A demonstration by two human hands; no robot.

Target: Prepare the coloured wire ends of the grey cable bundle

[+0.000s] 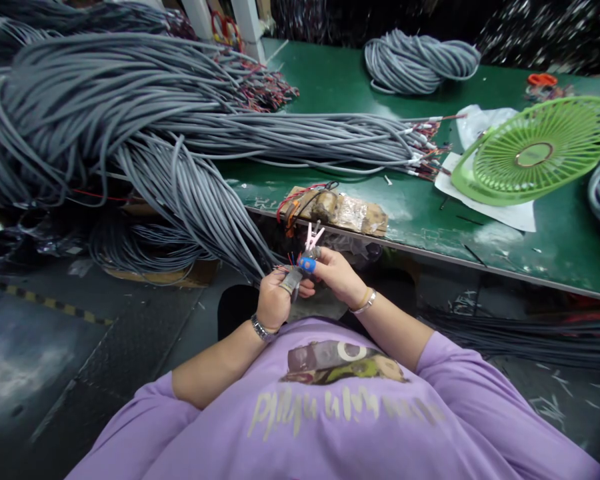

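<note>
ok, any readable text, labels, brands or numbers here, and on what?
Nothing reads cleanly.
Purple T-shirt: pale printed lettering, distorted from this angle, unreadable.
Green fan: centre badge too small.
Green table: chalky scribbles near the front edge, blurred.

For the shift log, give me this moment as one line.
left hand: grips cable | right hand: pinches its end | clip: by fingertips | fan: on table

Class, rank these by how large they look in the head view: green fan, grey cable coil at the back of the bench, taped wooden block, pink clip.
1. green fan
2. grey cable coil, though it lies farther from the camera, so its true size is unsure
3. taped wooden block
4. pink clip
</note>
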